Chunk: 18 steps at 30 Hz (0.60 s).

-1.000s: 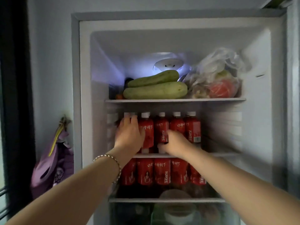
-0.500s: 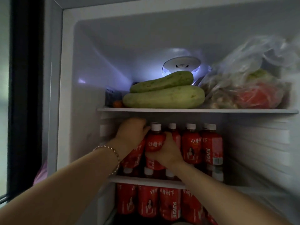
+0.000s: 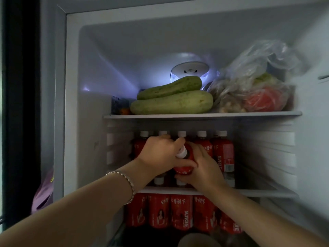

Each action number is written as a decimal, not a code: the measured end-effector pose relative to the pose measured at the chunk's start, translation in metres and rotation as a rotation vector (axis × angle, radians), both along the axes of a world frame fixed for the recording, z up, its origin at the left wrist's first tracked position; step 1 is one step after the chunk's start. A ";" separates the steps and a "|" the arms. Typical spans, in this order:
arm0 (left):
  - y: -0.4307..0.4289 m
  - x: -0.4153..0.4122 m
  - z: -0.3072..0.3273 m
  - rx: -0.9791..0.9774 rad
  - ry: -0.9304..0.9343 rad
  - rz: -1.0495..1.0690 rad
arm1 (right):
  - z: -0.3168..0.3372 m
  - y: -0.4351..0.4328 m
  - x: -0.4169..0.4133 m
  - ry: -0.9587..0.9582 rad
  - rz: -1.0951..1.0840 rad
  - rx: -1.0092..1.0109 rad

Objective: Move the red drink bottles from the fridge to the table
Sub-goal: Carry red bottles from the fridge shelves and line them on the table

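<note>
Red bottle (image 3: pixel 184 168) is leaning tilted just above the middle shelf (image 3: pixel 267 192); the left hand (image 3: pixel 158 154) is gripping near its cap and the right hand (image 3: pixel 203 168) is wrapping its body. Other bottles (image 3: pixel 222 154) are standing on this shelf, more bottles (image 3: pixel 181 211) below it, so I judge the task is only beginning.

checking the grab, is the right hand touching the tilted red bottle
Touching. The head view shows the right hand curled round the tilted red bottle, with its fingers directly on the bottle's body and no gap.
</note>
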<state>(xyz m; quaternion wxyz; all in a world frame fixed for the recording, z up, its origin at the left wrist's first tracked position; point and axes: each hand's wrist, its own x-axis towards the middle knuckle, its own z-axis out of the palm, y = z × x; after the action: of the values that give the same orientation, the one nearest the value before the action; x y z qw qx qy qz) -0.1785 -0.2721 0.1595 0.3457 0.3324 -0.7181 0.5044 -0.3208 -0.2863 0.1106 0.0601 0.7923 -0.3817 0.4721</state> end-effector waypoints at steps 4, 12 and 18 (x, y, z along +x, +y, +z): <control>0.002 0.001 0.002 -0.038 0.058 0.043 | 0.026 -0.015 -0.021 0.219 0.129 0.263; -0.003 0.001 -0.001 0.007 0.050 0.035 | 0.073 -0.081 -0.060 0.274 -0.545 0.380; -0.002 0.000 -0.008 0.047 -0.004 0.035 | 0.076 -0.081 -0.057 0.251 -0.725 0.181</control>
<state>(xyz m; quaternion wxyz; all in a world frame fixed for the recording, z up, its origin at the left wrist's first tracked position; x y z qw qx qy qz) -0.1788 -0.2741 0.1519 0.3274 0.3519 -0.7246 0.4940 -0.3782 -0.3673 0.1868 0.1993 0.6596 -0.6666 0.2844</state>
